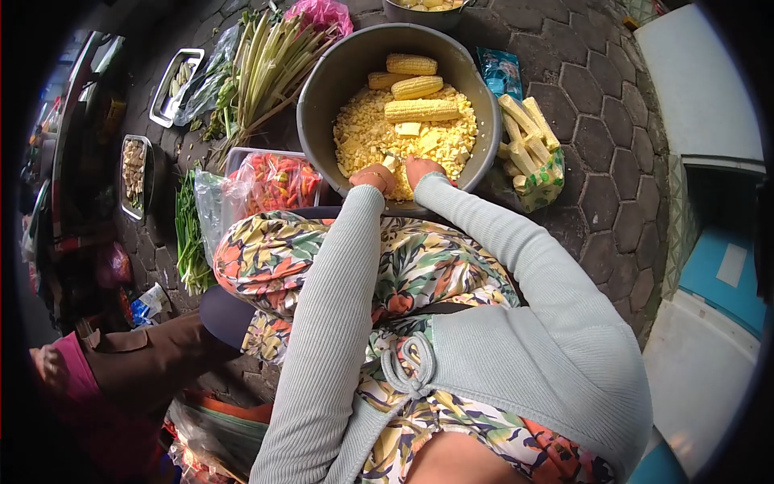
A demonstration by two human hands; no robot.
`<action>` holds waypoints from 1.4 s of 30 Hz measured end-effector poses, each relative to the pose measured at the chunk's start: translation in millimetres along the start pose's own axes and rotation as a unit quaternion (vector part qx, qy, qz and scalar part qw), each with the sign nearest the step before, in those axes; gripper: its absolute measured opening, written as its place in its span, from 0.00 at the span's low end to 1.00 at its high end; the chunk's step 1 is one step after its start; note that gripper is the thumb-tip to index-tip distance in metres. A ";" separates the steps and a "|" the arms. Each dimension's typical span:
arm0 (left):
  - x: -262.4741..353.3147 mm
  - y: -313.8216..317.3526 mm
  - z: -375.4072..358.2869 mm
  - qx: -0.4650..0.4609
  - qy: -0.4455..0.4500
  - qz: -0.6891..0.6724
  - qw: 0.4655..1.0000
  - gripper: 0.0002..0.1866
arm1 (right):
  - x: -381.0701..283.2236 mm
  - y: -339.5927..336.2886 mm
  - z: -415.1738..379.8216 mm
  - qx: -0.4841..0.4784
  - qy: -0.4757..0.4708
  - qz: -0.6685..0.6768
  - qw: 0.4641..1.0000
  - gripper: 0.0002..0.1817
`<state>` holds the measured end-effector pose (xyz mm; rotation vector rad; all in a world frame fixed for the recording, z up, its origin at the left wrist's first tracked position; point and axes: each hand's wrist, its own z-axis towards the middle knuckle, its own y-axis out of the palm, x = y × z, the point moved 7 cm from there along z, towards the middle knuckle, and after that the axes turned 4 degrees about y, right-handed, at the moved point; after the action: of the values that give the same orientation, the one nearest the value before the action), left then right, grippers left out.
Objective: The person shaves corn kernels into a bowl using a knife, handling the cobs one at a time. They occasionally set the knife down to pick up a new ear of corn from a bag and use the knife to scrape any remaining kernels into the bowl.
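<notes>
Both hands are low inside a large grey tub [316, 145], at its near side, over a heap of cut yellow corn kernels [363, 129]. My left hand [373, 177] is closed, and what it grips is hidden by the hand itself. Close beside it, my right hand [423, 168] has its fingers curled together. A small pale piece [391, 161] shows between the two hands, too small to name. Farther back on the kernels lie several whole husked corn cobs [421, 110].
Right of the tub, stripped cobs [528, 137] stand in a bag beside a blue packet [500, 73]. Left are a container of red chillies [278, 181], long green stalks [266, 73], leafy greens [189, 234] and metal trays [161, 119]. Another person's leg [153, 351] is at lower left.
</notes>
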<state>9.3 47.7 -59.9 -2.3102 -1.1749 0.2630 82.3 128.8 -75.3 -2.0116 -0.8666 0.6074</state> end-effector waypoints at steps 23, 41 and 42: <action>11.7 -11.8 -14.1 0.189 -0.061 0.249 0.948 0.10 | 5.2 -12.4 -28.5 -0.019 0.002 0.037 0.999 0.13; 10.8 -5.2 -21.0 0.170 -0.071 0.235 0.955 0.12 | -0.4 -19.4 -43.2 -0.040 0.004 0.039 0.998 0.14; 9.9 -2.8 -17.9 0.142 -0.067 0.220 0.963 0.12 | -2.0 -17.2 -38.5 -0.039 0.002 0.040 0.998 0.14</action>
<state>20.4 50.3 -42.7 -2.2918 -0.6141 0.7094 101.1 114.7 -40.3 -2.1248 -0.8220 0.6223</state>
